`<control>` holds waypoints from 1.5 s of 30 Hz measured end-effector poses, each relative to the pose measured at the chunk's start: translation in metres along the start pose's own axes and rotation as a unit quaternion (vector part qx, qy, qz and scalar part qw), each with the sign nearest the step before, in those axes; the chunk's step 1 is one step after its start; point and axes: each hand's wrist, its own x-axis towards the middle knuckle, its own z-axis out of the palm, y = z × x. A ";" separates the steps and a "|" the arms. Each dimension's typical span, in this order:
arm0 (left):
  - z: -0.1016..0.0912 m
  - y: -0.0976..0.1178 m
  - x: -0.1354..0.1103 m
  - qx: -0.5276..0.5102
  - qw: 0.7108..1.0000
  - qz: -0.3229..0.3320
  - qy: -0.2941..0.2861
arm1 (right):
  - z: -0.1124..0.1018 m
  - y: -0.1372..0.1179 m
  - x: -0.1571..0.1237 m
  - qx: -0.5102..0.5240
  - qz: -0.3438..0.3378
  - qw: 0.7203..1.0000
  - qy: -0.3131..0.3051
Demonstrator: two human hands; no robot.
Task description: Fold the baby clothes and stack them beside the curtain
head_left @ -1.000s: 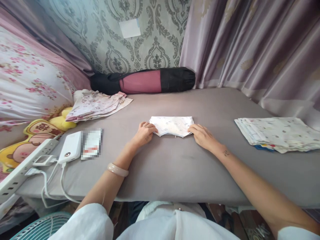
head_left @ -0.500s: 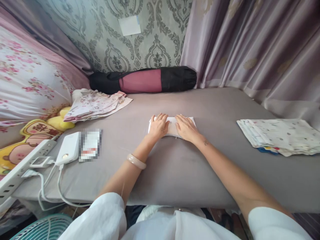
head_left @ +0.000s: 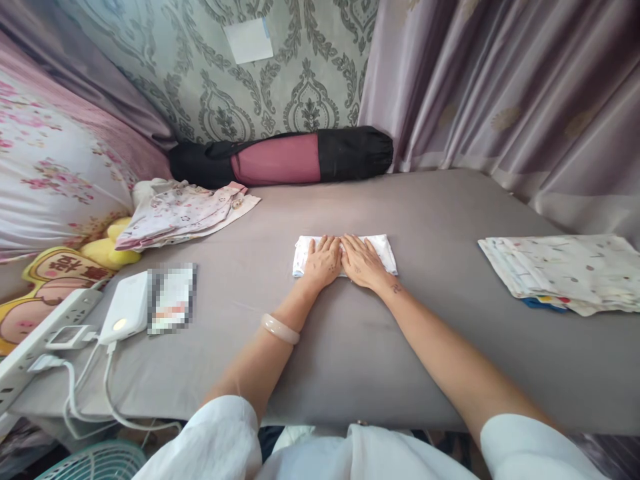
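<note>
A small folded white cloth (head_left: 384,252) lies on the grey sheet (head_left: 380,353) in front of me. My left hand (head_left: 324,260) rests flat on its left half, fingers stretched out. Close beside it, my right hand (head_left: 361,260) lies flat on the middle and right of the cloth, fingers pointing away from me. The two hands almost meet at the centre and hide much of the cloth. Faint printed marks show at its left end. A pale bangle (head_left: 281,329) circles my left forearm.
At right lies a stack of folded printed cloths (head_left: 565,270). Floral clothes (head_left: 185,212) lie back left, with a black and pink rolled bag (head_left: 275,160) behind. A white power bank (head_left: 126,307), a power strip (head_left: 50,340) and cables occupy the left edge; a fan (head_left: 100,460) stands below.
My hands have moved closer together, toward the middle of the cloth. The cloth now lies flatter, with more of both ends showing. The view has shifted slightly.
</note>
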 end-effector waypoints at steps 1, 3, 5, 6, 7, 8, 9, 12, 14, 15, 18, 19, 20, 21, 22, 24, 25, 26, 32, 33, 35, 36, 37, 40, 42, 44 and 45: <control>0.000 0.000 0.000 0.000 1.000 -0.005 0.001 | 0.000 0.000 0.000 -0.001 0.003 1.000 0.000; 0.000 0.000 0.000 0.000 1.000 -0.015 0.001 | -0.001 -0.001 -0.001 -0.005 0.010 1.000 -0.001; 0.001 -0.001 0.000 0.001 1.000 -0.025 0.000 | -0.002 0.000 -0.002 -0.010 0.021 1.000 0.002; 0.001 -0.001 0.000 0.001 1.000 -0.030 -0.001 | -0.002 0.000 -0.003 -0.014 0.027 1.000 0.004; 0.001 -0.002 0.000 0.002 0.999 -0.036 -0.003 | -0.003 0.000 -0.004 -0.017 0.033 0.999 0.006; 0.001 -0.002 -0.001 0.003 0.999 -0.041 -0.004 | -0.003 0.001 -0.004 -0.020 0.039 0.999 0.006; 0.000 -0.003 -0.001 0.005 0.999 -0.046 -0.004 | -0.003 0.001 -0.005 -0.022 0.045 0.999 0.007; -0.001 -0.004 -0.003 0.014 0.998 -0.056 0.000 | -0.003 0.004 -0.006 -0.027 0.066 0.997 0.008; -0.002 -0.005 -0.004 0.020 0.998 -0.065 0.007 | -0.002 0.006 -0.006 -0.035 0.081 0.996 0.012; -0.003 -0.006 -0.004 0.021 0.997 -0.071 0.008 | -0.002 0.008 -0.006 -0.040 0.087 0.995 0.015; -0.004 -0.009 -0.005 0.017 0.996 -0.090 0.000 | 0.000 0.012 -0.006 -0.052 0.109 0.992 0.026; -0.004 -0.010 -0.005 0.014 0.995 -0.096 -0.005 | 0.000 0.013 -0.007 -0.053 0.120 0.991 0.028; -0.004 -0.011 -0.005 0.014 0.995 -0.101 -0.008 | 0.000 0.015 -0.007 -0.051 0.132 0.990 0.029; -0.005 -0.012 -0.005 0.014 0.994 -0.106 -0.010 | 0.000 0.016 -0.008 -0.050 0.143 0.988 0.032; -0.006 -0.013 -0.005 0.016 0.994 -0.111 -0.010 | 0.000 0.017 -0.008 -0.047 0.151 0.987 0.035; -0.007 -0.016 -0.007 0.021 0.993 -0.120 -0.007 | 0.000 0.020 -0.009 -0.044 0.164 0.985 0.043; -0.008 -0.018 -0.007 0.023 0.992 -0.124 -0.006 | -0.001 0.021 -0.010 -0.044 0.170 0.983 0.045; -0.009 -0.020 -0.008 0.023 0.991 -0.129 -0.006 | -0.001 0.021 -0.010 -0.043 0.178 0.982 0.045; -0.009 -0.029 -0.011 0.033 0.988 -0.145 0.036 | -0.007 0.022 -0.012 -0.049 0.209 0.976 0.036; -0.009 -0.029 -0.011 0.038 0.988 -0.139 0.053 | -0.009 0.021 -0.012 -0.055 0.202 0.977 0.042; -0.008 -0.029 -0.010 0.050 0.988 -0.118 0.086 | -0.010 0.020 -0.012 -0.067 0.181 0.980 0.052; -0.008 -0.029 -0.010 0.055 0.988 -0.109 0.092 | -0.010 0.020 -0.012 -0.072 0.174 0.981 0.052; -0.008 -0.029 -0.009 0.059 0.989 -0.104 0.086 | -0.010 0.020 -0.012 -0.074 0.173 0.981 0.046; -0.006 -0.029 -0.007 0.057 0.992 -0.109 0.023 | -0.009 0.021 -0.011 -0.070 0.200 0.977 0.004; -0.005 -0.030 -0.007 0.057 0.991 -0.118 -0.008 | -0.008 0.022 -0.010 -0.069 0.212 0.975 -0.019; -0.005 -0.030 -0.006 0.059 0.991 -0.120 -0.014 | -0.007 0.023 -0.009 -0.072 0.214 0.974 -0.027; -0.005 -0.030 -0.006 0.060 0.991 -0.120 -0.014 | -0.007 0.023 -0.009 -0.074 0.214 0.974 -0.029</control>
